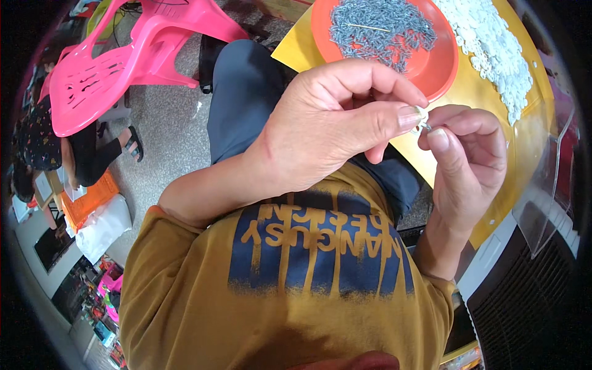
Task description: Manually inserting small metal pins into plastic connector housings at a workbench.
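Observation:
In front of my chest, my left hand (339, 120) pinches a small white plastic piece (422, 115) between thumb and forefinger. The piece is mostly covered by the thumb. Close against it, my right hand (468, 154) holds a small grey metal screw (427, 126) at its fingertips, its end at the white piece. Whether the screw is inside the piece, I cannot tell. Beyond the hands stands an orange-red bowl (449, 68) holding many grey screws (385, 34), with a thin pale stick (368, 27) lying on them. A heap of white plastic pieces (493, 52) lies right of the bowl.
Bowl and heap rest on a yellow tabletop (521, 154). A clear plastic sheet or bin (546, 191) and a dark ridged panel (518, 302) are at the right. To the left are a pink plastic chair (89, 86), a seated person (92, 154) and a white bag (106, 228).

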A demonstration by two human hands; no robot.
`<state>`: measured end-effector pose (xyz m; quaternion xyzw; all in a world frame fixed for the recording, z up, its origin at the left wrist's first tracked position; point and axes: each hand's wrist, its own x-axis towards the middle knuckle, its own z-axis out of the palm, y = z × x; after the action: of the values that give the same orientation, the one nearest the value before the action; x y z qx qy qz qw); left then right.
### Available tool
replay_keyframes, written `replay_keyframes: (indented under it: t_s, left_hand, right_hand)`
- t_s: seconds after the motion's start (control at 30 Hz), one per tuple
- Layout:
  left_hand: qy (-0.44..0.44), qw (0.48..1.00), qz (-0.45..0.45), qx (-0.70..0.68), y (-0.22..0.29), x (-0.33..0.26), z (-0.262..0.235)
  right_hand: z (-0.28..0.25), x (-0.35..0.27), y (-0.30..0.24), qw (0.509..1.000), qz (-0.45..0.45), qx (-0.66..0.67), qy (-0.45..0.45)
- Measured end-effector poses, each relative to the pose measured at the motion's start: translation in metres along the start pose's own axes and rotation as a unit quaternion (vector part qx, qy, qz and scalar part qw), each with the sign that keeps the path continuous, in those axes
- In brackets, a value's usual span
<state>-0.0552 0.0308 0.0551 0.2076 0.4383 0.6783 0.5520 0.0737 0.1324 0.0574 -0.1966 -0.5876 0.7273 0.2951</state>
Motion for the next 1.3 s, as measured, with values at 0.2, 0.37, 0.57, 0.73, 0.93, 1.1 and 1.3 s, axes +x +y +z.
replay_keyframes:
  t_s: [0.2,0.37,0.57,0.73,0.93,1.1,1.3]
  left_hand:
    - [0.000,1.000,0.004,0.011,-0.001,-0.001,0.000]
    - [0.003,0.998,0.003,0.063,0.003,-0.003,0.003]
    - [-0.060,0.971,0.119,0.199,0.001,-0.004,-0.003]
    - [-0.046,0.982,0.087,0.163,0.000,-0.005,0.000]
    - [-0.007,0.996,0.029,0.078,0.000,-0.002,0.001]
    - [0.005,0.998,0.037,0.046,-0.004,-0.003,0.000]
    - [0.014,0.984,0.110,0.138,-0.011,-0.005,-0.005]
  right_hand:
    - [0.001,-0.001,-0.001,0.998,-0.034,-0.050,-0.006]
    - [0.001,-0.003,-0.002,0.986,-0.089,-0.142,-0.010]
    - [0.002,-0.009,-0.011,0.955,-0.126,-0.265,-0.042]
    - [0.003,-0.008,-0.012,0.953,-0.107,-0.278,-0.044]
    - [0.011,-0.007,-0.005,0.983,-0.076,-0.161,0.033]
    - [0.017,-0.006,0.002,0.979,-0.104,-0.167,0.060]
    - [0.018,-0.004,0.003,0.967,-0.095,-0.236,0.035]
